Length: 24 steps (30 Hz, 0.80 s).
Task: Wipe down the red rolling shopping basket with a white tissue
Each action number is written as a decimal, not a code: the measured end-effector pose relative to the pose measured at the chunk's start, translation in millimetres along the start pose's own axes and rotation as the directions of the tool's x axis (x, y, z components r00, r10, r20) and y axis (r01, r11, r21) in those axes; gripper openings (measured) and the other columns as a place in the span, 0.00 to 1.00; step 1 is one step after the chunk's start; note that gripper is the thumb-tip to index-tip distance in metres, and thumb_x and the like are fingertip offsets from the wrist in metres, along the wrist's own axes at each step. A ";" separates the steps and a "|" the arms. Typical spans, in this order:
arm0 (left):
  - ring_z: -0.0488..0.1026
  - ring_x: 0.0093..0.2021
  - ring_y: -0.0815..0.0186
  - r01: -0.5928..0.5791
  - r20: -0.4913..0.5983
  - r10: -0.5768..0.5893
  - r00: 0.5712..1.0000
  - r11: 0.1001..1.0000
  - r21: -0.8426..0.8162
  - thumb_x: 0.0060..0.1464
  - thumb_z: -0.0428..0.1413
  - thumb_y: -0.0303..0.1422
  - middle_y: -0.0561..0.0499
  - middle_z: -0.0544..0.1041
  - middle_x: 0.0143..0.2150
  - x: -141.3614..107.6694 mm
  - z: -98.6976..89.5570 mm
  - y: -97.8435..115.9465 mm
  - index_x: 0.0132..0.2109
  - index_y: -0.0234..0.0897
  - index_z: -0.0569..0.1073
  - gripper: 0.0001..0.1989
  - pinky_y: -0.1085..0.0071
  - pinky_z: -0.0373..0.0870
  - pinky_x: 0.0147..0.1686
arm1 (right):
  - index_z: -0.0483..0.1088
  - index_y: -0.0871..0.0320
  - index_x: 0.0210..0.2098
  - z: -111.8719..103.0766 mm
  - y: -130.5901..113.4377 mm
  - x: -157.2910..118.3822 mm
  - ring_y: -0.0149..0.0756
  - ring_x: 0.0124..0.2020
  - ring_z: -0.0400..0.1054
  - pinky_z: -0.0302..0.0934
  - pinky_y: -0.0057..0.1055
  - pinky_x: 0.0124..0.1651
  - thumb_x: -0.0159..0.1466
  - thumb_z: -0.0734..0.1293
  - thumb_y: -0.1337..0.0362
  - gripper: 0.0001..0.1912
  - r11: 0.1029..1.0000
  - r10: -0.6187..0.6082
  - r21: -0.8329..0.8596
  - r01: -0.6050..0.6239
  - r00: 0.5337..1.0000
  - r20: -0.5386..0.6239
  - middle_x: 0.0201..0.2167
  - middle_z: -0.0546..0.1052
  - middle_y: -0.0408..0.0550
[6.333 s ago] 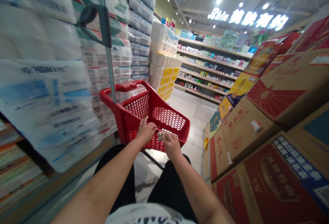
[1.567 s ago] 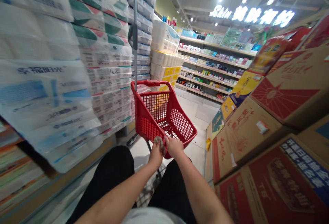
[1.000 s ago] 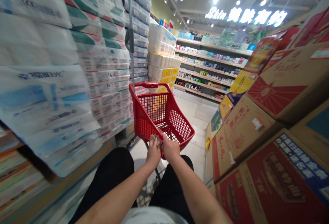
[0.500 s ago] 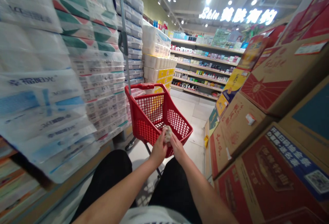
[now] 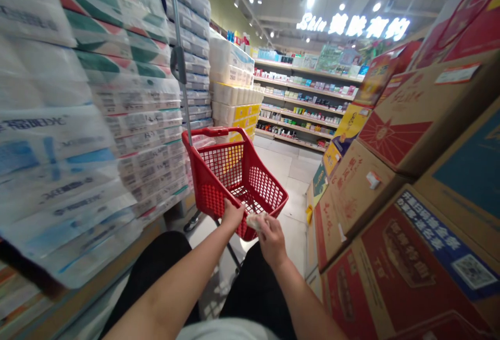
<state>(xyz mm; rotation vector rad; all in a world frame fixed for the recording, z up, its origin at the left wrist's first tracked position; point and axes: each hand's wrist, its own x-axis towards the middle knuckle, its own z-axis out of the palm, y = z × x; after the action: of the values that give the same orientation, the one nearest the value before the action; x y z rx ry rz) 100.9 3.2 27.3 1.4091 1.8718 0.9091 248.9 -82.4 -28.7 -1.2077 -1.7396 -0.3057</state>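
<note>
A red plastic shopping cart (image 5: pixel 213 186) with latticed walls stands in front of my knees. My right hand (image 5: pixel 270 233) grips a crumpled, pale cloth (image 5: pixel 255 220) at the cart's near edge. Close beside it on the left, my left hand (image 5: pixel 233 214) is at the near rim of the cart, thumb raised and fingers apart, with nothing visible in it. The cloth lies just right of its fingertips.
Wrapped paper packs (image 5: pixel 148 137) are stacked high on the left. Cardboard cartons (image 5: pixel 367 173) line the right side. Behind the cart, the pale floor (image 5: pixel 292 168) leads to shelves of small goods (image 5: pixel 308 98). A metal pole (image 5: pixel 182 69) rises at the cart's back left.
Both hands held the pale cloth together before. My left hand has let go and moved left to the cart rim; my right hand keeps the cloth, now slightly lower.
</note>
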 end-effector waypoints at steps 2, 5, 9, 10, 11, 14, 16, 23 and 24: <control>0.69 0.59 0.54 -0.006 0.050 0.007 0.999 1.000 -0.015 0.55 0.54 0.39 0.33 0.67 0.61 7.8 3.7 -1.5 0.62 0.30 0.55 0.32 0.64 0.65 0.55 | 0.74 0.53 0.50 10.9 -3.6 -8.7 0.39 0.43 0.68 0.64 0.35 0.48 0.66 0.60 0.70 0.17 0.988 -0.109 -0.104 0.117 0.991 0.082 0.43 0.74 0.51; 0.72 0.55 0.55 -0.021 0.054 0.021 0.998 1.000 -0.005 0.54 0.54 0.38 0.35 0.70 0.59 11.1 5.8 -4.4 0.60 0.33 0.57 0.29 0.64 0.66 0.52 | 0.76 0.55 0.41 26.3 -8.7 -17.7 0.37 0.36 0.67 0.63 0.30 0.41 0.67 0.60 0.70 0.13 0.977 -0.049 -0.193 0.089 0.978 0.205 0.36 0.74 0.50; 0.73 0.53 0.55 -0.015 0.070 0.014 0.997 1.000 0.013 0.54 0.55 0.38 0.35 0.73 0.56 12.1 2.6 -8.2 0.61 0.32 0.55 0.31 0.64 0.67 0.50 | 0.76 0.55 0.43 38.6 -13.0 -24.8 0.37 0.36 0.67 0.61 0.29 0.41 0.68 0.56 0.69 0.16 0.967 0.086 -0.256 -0.004 0.946 0.311 0.35 0.74 0.50; 0.74 0.52 0.54 -0.011 0.075 0.010 0.997 1.000 0.017 0.54 0.54 0.39 0.35 0.74 0.55 12.5 1.3 -9.3 0.62 0.32 0.55 0.32 0.63 0.67 0.49 | 0.76 0.54 0.43 40.8 -14.0 -26.7 0.36 0.36 0.67 0.61 0.28 0.40 0.68 0.56 0.68 0.17 0.965 0.119 -0.259 -0.034 0.940 0.321 0.35 0.75 0.49; 0.74 0.51 0.54 -0.009 0.079 0.007 0.997 1.000 0.019 0.54 0.54 0.39 0.36 0.74 0.54 12.9 0.0 -10.4 0.62 0.32 0.55 0.32 0.63 0.68 0.48 | 0.76 0.53 0.43 43.1 -15.0 -28.7 0.36 0.36 0.67 0.61 0.27 0.39 0.68 0.56 0.68 0.17 0.962 0.153 -0.264 -0.065 0.933 0.326 0.36 0.75 0.49; 0.75 0.51 0.55 -0.015 0.085 0.013 0.996 1.000 0.021 0.54 0.54 0.40 0.37 0.75 0.53 13.8 -3.7 -14.1 0.62 0.33 0.55 0.32 0.64 0.68 0.48 | 0.76 0.51 0.43 50.4 -19.1 -34.8 0.34 0.35 0.67 0.60 0.24 0.36 0.67 0.56 0.67 0.17 0.954 0.214 -0.272 -0.122 0.916 0.338 0.38 0.76 0.47; 0.75 0.50 0.57 -0.029 0.089 0.027 0.996 0.999 0.022 0.54 0.55 0.40 0.38 0.76 0.53 13.9 -6.1 -16.8 0.62 0.34 0.55 0.32 0.65 0.68 0.47 | 0.75 0.51 0.44 54.9 -22.2 -38.1 0.33 0.35 0.68 0.59 0.23 0.35 0.68 0.56 0.67 0.17 0.954 0.215 -0.274 -0.120 0.912 0.349 0.38 0.76 0.46; 0.76 0.48 0.56 -0.063 0.100 0.058 0.993 0.997 0.052 0.54 0.54 0.39 0.38 0.77 0.51 16.7 -15.4 -26.9 0.61 0.34 0.55 0.30 0.65 0.69 0.44 | 0.76 0.51 0.42 62.1 -33.4 -46.8 0.33 0.29 0.68 0.56 0.25 0.29 0.63 0.61 0.71 0.14 0.953 0.204 -0.290 -0.084 0.886 0.416 0.36 0.76 0.47; 0.77 0.48 0.56 -0.066 0.104 0.060 0.993 0.996 0.061 0.54 0.54 0.39 0.38 0.77 0.51 17.9 -17.1 -28.2 0.60 0.34 0.56 0.30 0.65 0.69 0.44 | 0.76 0.51 0.43 62.0 -34.9 -46.8 0.33 0.30 0.68 0.57 0.25 0.30 0.63 0.60 0.71 0.15 0.958 0.186 -0.278 -0.069 0.888 0.420 0.37 0.76 0.47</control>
<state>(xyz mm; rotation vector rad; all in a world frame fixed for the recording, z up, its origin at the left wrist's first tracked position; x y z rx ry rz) 67.5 12.4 12.8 1.5319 1.8037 0.7974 187.6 -85.9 -87.7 -1.6768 -2.0390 -0.1864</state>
